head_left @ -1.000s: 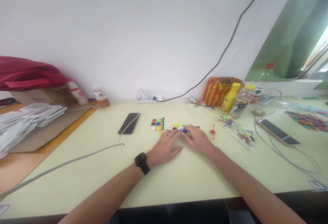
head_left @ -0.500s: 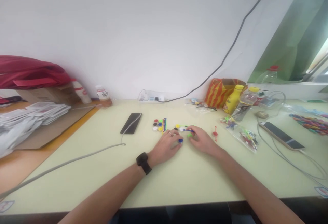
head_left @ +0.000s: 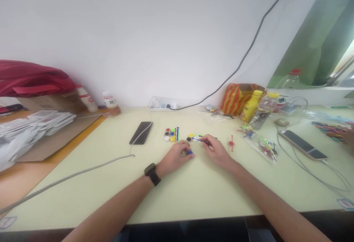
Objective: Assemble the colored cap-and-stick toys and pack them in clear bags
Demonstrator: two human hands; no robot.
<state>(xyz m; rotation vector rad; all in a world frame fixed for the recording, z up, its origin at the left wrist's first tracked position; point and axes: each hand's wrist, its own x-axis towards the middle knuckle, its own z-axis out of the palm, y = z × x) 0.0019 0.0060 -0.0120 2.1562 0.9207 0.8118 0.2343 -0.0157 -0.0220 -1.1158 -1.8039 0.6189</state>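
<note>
Both my hands rest on the pale yellow table [head_left: 193, 194] in the middle of the head view. My left hand [head_left: 175, 157], with a black watch on its wrist, pinches a small blue disc [head_left: 189, 152]. My right hand [head_left: 217, 150] pinches a thin blue stick [head_left: 197, 139] that points left toward a few loose coloured discs [head_left: 190, 137]. A tidy cluster of coloured discs and sticks [head_left: 171, 134] lies just beyond my left hand. A red stick with a red disc [head_left: 231, 143] lies to the right of my right hand.
A black phone [head_left: 141, 132] on a grey cable lies left of the discs. Clear bags of coloured parts [head_left: 260, 142], a second phone [head_left: 302, 144], bottles [head_left: 250, 106], an orange striped bag [head_left: 233, 98] and a power strip [head_left: 163, 105] sit right and behind. White packets [head_left: 30, 127] stack on cardboard at left.
My left hand has curled from flat into a pinch on the blue disc. My right hand has drawn the blue stick out of the pile and now holds it pointing left.
</note>
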